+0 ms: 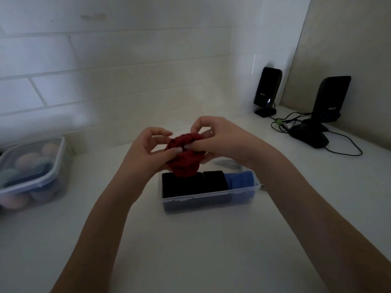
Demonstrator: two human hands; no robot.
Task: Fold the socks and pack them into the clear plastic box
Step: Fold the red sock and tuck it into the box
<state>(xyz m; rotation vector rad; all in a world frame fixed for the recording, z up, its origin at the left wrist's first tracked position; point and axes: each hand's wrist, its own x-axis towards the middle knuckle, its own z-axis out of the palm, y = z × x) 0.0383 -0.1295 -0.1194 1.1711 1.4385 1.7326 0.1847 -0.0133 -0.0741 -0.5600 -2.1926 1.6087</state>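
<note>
A bunched red sock (186, 160) is held in the air just above the clear plastic box (203, 198) on the white table. My left hand (148, 153) pinches its left side with thumb and fingers. My right hand (215, 138) grips its upper right part, thumb meeting my left fingers. Inside the box lie two folded black socks (190, 183) side by side and a folded blue sock (240, 179) at the right end. The lower tip of the red sock hangs close over the black socks.
A second clear container (42, 178) with pale rolled items stands at the left. Two black speakers (267, 92) (330, 102), a black mouse (309, 136) and cables lie at the back right. A tiled wall rises behind the table.
</note>
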